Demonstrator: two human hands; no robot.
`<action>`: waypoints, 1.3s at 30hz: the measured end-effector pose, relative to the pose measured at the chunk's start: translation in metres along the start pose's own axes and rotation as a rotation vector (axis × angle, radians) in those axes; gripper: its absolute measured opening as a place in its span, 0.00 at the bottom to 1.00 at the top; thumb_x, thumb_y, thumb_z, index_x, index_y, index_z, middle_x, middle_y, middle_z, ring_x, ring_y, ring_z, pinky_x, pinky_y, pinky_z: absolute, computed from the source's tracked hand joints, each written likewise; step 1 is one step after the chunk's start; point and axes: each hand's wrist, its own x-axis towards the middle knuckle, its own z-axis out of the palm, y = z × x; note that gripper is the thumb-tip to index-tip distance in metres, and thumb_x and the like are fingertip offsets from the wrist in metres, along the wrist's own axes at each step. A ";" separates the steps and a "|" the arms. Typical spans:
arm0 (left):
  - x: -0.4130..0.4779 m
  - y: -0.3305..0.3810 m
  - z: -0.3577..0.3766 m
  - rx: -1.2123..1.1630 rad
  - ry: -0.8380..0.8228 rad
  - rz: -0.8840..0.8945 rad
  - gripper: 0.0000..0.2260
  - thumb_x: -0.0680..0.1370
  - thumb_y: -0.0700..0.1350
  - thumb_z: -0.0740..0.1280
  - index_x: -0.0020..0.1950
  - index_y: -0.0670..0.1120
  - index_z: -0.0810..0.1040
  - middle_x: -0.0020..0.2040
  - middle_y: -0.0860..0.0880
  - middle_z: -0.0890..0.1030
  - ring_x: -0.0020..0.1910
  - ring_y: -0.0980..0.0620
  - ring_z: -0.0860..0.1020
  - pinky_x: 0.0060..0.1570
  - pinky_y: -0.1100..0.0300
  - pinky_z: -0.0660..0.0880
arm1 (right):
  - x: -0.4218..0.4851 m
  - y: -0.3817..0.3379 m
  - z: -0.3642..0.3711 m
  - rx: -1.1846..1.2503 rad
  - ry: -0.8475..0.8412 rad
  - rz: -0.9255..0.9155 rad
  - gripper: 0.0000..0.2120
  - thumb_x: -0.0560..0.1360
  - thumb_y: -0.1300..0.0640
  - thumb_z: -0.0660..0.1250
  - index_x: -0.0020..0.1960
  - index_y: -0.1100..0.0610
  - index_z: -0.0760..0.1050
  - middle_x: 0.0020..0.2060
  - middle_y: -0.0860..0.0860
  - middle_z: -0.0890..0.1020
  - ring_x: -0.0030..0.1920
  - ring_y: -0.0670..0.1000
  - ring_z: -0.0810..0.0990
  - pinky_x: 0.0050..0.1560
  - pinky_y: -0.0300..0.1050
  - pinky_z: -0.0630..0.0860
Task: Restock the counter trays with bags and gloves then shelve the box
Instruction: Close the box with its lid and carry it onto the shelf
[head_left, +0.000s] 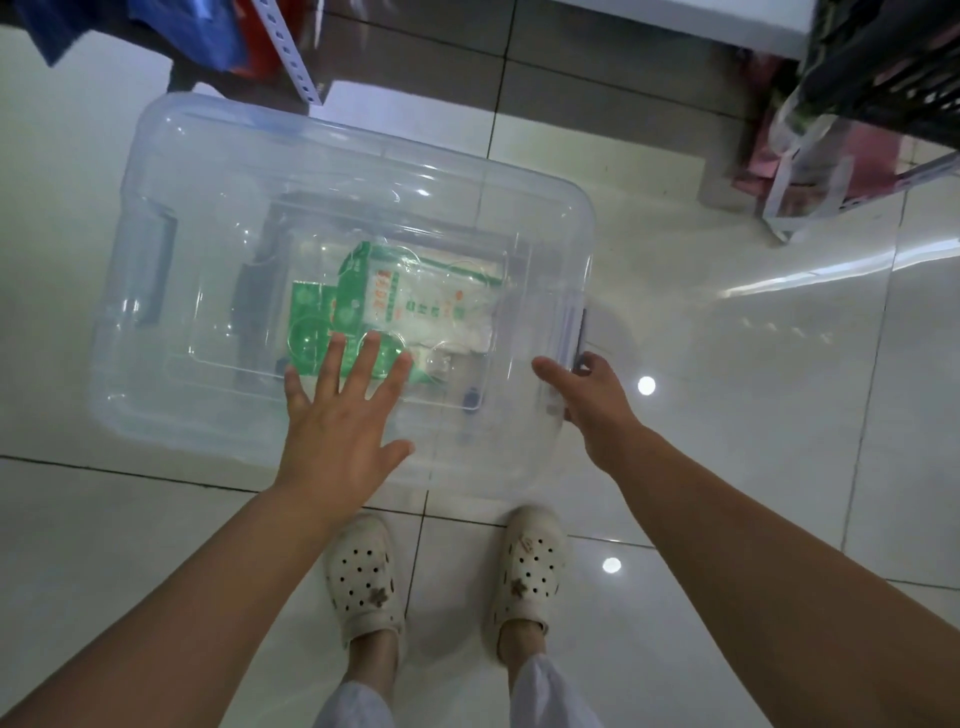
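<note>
A large clear plastic box (218, 218) with its clear lid on stands on the tiled floor in front of my feet. Green and white packets (395, 296) lie inside, seen through the lid. My left hand (337, 415) rests flat on the lid near its front edge, fingers spread. My right hand (587, 395) is at the box's right end, fingers curled around the blue-grey latch handle (579, 332). A second dark latch (153, 265) sits at the left end.
A metal shelf upright (291, 52) with blue and red goods stands behind the box at top left. A black basket (883, 67) and clear bags hang at top right, under a white counter edge (727, 21). My two feet in white clogs (363, 577) stand just behind the box.
</note>
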 end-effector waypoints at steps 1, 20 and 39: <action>0.002 0.002 -0.001 -0.005 0.013 -0.002 0.37 0.74 0.59 0.65 0.76 0.54 0.50 0.78 0.46 0.47 0.77 0.40 0.44 0.69 0.31 0.48 | 0.000 -0.003 0.000 -0.052 0.047 -0.063 0.27 0.67 0.52 0.75 0.60 0.58 0.68 0.51 0.53 0.77 0.47 0.50 0.78 0.48 0.45 0.78; 0.024 -0.032 -0.050 -0.118 0.163 -0.099 0.27 0.69 0.39 0.73 0.67 0.42 0.71 0.69 0.40 0.72 0.62 0.39 0.74 0.59 0.46 0.71 | 0.001 -0.061 0.005 -0.846 0.684 -0.463 0.19 0.70 0.63 0.67 0.60 0.60 0.73 0.57 0.58 0.77 0.57 0.60 0.73 0.54 0.53 0.70; 0.061 -0.176 -0.049 -0.779 0.212 -0.702 0.20 0.68 0.55 0.73 0.54 0.44 0.77 0.50 0.44 0.75 0.53 0.43 0.74 0.53 0.50 0.76 | -0.007 -0.057 0.126 -0.954 0.494 -0.798 0.19 0.71 0.65 0.68 0.61 0.59 0.74 0.63 0.60 0.74 0.60 0.66 0.69 0.60 0.59 0.66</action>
